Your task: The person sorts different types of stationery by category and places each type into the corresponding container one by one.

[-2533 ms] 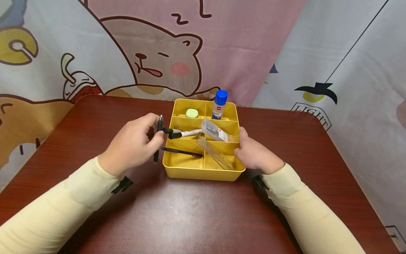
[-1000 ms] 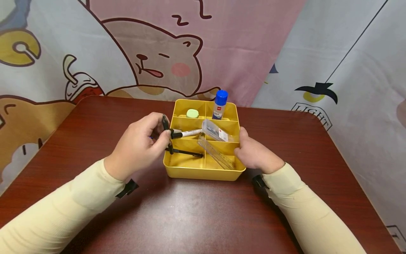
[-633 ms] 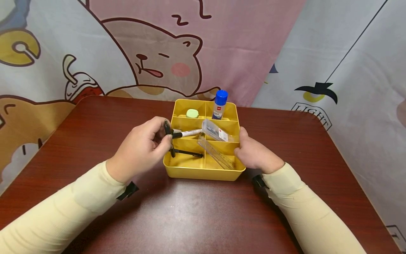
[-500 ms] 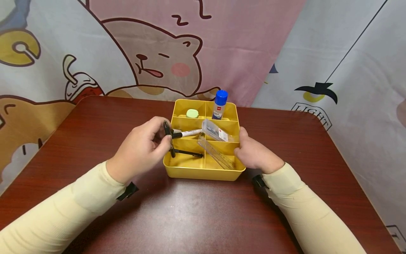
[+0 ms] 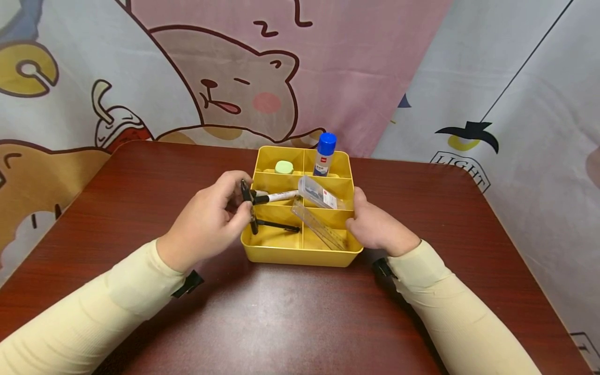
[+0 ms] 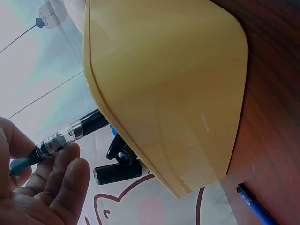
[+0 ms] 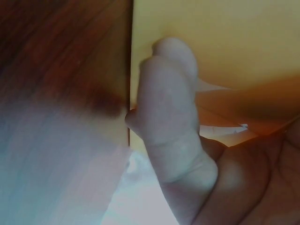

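My left hand [image 5: 208,216] pinches a black pen [image 5: 248,200] between thumb and fingers at the left rim of a yellow divided organizer box [image 5: 300,256]. The left wrist view shows the pen's clear section with a printed label. Along the box's right wall, my right hand [image 5: 382,224] holds on, thumb at the rim and fingers against the outside [image 7: 168,98]. Another black pen [image 5: 281,226] lies in the front left compartment. A white marker with a black cap [image 5: 281,196] sticks out leftward from the middle row, beside further black pen ends [image 6: 119,152].
Inside the box are a clear ruler [image 5: 321,229], a clear plastic case [image 5: 319,192], a blue-capped glue stick [image 5: 324,153] and a pale green object [image 5: 284,167]. A blue pen [image 6: 255,206] lies on the table left of the box. A printed cloth hangs behind.
My left hand has shifted right with the black pen, from beside the box to its left rim, over the end of the pen lying there. The right hand and box stay put.
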`<state>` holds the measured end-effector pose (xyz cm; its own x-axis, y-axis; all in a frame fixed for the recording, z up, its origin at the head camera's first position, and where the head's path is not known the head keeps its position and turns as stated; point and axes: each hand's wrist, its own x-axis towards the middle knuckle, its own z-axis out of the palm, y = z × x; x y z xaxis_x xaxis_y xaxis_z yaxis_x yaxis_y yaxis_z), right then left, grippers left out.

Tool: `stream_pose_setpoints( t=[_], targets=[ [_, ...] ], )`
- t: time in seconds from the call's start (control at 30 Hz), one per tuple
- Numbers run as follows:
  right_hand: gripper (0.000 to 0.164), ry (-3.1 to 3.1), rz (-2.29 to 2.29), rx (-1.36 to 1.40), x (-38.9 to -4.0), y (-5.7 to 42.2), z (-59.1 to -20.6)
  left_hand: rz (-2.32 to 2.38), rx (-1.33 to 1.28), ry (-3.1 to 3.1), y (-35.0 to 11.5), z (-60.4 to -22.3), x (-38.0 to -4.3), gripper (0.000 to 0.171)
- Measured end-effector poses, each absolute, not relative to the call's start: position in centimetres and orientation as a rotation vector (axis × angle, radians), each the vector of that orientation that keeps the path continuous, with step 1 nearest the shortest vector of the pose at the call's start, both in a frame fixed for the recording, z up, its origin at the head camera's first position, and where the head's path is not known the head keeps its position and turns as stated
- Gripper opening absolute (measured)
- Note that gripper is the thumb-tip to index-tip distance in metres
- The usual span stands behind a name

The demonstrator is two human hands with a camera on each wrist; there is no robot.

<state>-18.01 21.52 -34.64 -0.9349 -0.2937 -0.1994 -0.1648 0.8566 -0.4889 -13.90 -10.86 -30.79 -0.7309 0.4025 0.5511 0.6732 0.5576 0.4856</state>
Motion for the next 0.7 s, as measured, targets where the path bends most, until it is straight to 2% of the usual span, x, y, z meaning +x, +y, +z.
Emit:
stream_pose_setpoints(
  t=[0.7],
  targets=[
    [0.063,2.764,-0.693,-0.347,-18.01,21.52,-34.51,-0.964,-0.863,-2.429,-10.83,-30.95,-13.89,0.023]
  ],
)
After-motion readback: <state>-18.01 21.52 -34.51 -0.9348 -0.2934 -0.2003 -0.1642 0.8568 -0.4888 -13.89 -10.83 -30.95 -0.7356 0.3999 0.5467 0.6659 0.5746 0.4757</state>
